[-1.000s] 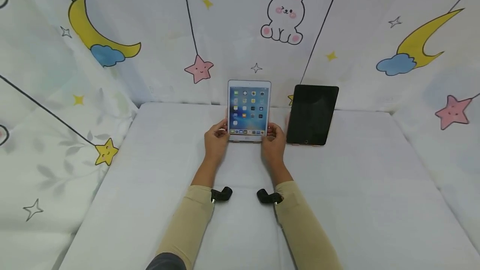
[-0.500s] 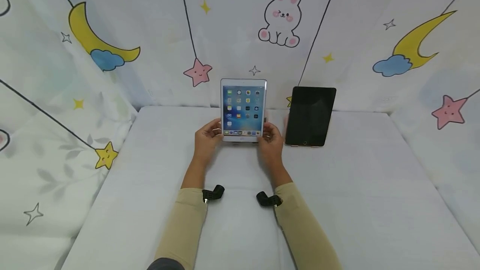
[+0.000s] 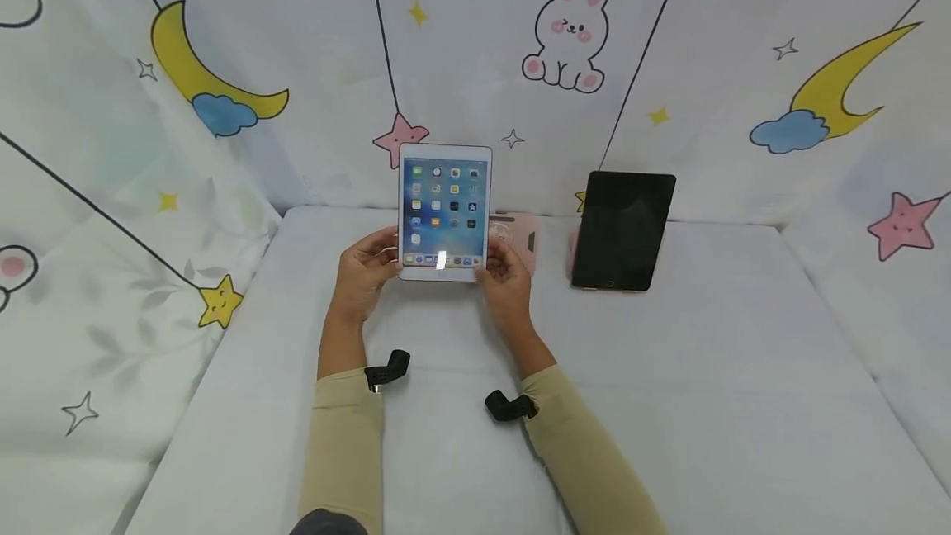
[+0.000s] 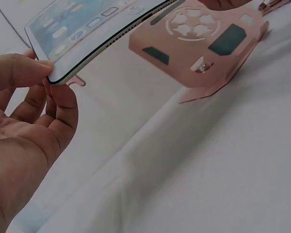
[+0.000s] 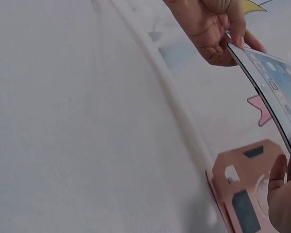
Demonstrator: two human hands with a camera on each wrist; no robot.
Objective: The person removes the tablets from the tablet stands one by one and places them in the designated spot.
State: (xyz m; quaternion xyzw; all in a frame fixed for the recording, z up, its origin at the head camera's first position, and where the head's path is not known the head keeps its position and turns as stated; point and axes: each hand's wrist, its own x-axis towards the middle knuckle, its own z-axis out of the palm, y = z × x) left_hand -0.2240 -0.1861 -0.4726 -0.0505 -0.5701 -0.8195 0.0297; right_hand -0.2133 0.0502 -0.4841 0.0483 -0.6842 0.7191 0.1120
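Note:
A white tablet (image 3: pixel 446 209) with its home screen lit is held up in front of me in both hands. My left hand (image 3: pixel 360 275) pinches its lower left corner, thumb on the front and fingers behind, as the left wrist view also shows. At the lower right corner my right hand (image 3: pixel 508 283) pinches it the same way. Behind the tablet and right hand stands a pink tablet case (image 3: pixel 526 239), with dark grey patches and a round cut-out pattern on its back (image 4: pixel 184 65). A gap shows between tablet and case in the left wrist view.
A black tablet (image 3: pixel 622 229) with a dark screen leans upright to the right, pink edges showing behind it. The white tabletop (image 3: pixel 706 370) meets a curtain (image 3: pixel 327 155) printed with moons, stars and a rabbit. Black wrist cameras (image 3: pixel 388 367) sit on both sleeves.
Both hands have carried the white tablet left and slightly up, off the pink case, which now shows behind it. The black tablet stays in place.

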